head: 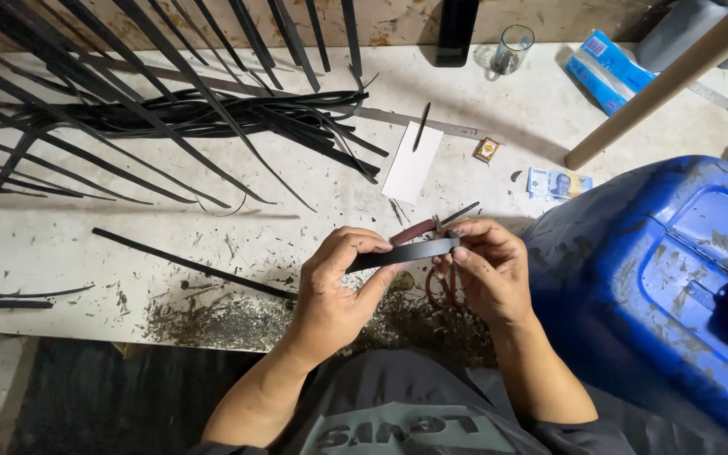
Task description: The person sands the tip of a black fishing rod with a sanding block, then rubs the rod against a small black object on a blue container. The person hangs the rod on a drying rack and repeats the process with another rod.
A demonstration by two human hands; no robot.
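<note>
My left hand (340, 282) pinches one end of a short black strip (404, 252), thumb on top. My right hand (484, 265) grips the strip's other end and also holds a cutting tool with a reddish-brown handle (414, 230) that lies across the strip, its dark blade tip pointing up to the right. Both hands hover just above the front edge of the white worktable (61, 244). Dark shavings (221, 318) lie in a heap under the hands.
Several long black strips (187, 114) fan across the table's left and back. A single long strip (191, 264) lies in front. White paper (412, 164) with a pencil, a small box (486, 149), a banknote (558, 183), a glass (511, 46), a tissue pack (604, 72), a wooden pole (667, 80), a blue drum (667, 278).
</note>
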